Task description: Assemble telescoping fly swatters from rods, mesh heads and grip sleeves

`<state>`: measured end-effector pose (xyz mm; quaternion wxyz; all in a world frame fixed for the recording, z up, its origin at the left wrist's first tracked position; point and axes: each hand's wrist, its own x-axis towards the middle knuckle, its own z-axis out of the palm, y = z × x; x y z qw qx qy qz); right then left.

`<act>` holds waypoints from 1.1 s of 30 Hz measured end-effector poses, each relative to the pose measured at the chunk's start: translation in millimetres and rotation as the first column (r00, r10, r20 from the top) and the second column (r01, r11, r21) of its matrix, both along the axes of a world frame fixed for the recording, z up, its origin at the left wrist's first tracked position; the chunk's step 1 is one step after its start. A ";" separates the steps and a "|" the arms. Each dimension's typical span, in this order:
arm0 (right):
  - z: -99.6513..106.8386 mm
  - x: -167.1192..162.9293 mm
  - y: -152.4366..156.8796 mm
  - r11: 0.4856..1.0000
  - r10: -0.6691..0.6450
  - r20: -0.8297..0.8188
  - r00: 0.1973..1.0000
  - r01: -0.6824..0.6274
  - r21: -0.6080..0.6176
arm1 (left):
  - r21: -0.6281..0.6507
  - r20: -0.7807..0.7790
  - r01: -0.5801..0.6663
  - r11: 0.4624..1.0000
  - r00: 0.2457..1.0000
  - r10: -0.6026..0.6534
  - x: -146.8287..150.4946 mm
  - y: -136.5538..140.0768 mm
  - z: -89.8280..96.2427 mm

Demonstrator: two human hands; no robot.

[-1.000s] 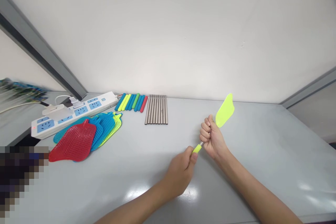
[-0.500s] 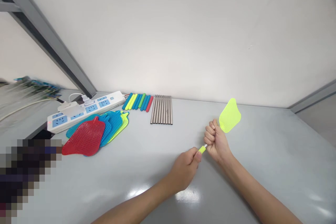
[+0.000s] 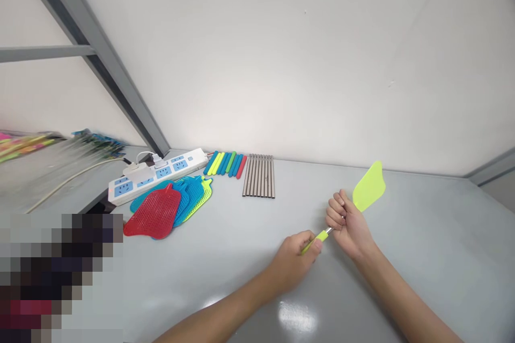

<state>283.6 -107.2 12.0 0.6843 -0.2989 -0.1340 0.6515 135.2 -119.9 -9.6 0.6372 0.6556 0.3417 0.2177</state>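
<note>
Yellow-green plastic swatter (image 3: pixel 369 186), held above the grey counter (image 3: pixel 422 236) between my two hands; its long axis runs from lower left up to upper right. My right hand (image 3: pixel 349 224) is clenched around the shaft just below the paddle; my left hand (image 3: pixel 295 262) is pinched shut on the yellow-green grip (image 3: pixel 317 238) at the near end. Only a short metal stretch (image 3: pixel 329 230) shows between the fists; the rest of the shaft is hidden in them.
</note>
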 end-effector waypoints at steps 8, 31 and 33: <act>13.8 7.5 -6.0 0.995 0.072 0.043 0.996 -0.075 0.070 | -0.370 0.171 0.200 0.907 0.975 -0.145 -4.5 8.1 9.6; 13.4 -5.1 -8.0 0.972 0.230 0.006 0.973 -0.230 0.043 | -0.556 0.330 0.321 0.767 0.932 -0.151 -6.2 2.2 8.4; 11.6 -4.2 -9.3 0.973 0.231 0.020 0.973 -0.232 0.024 | -0.543 0.311 0.311 0.780 0.937 -0.158 -5.5 0.5 5.8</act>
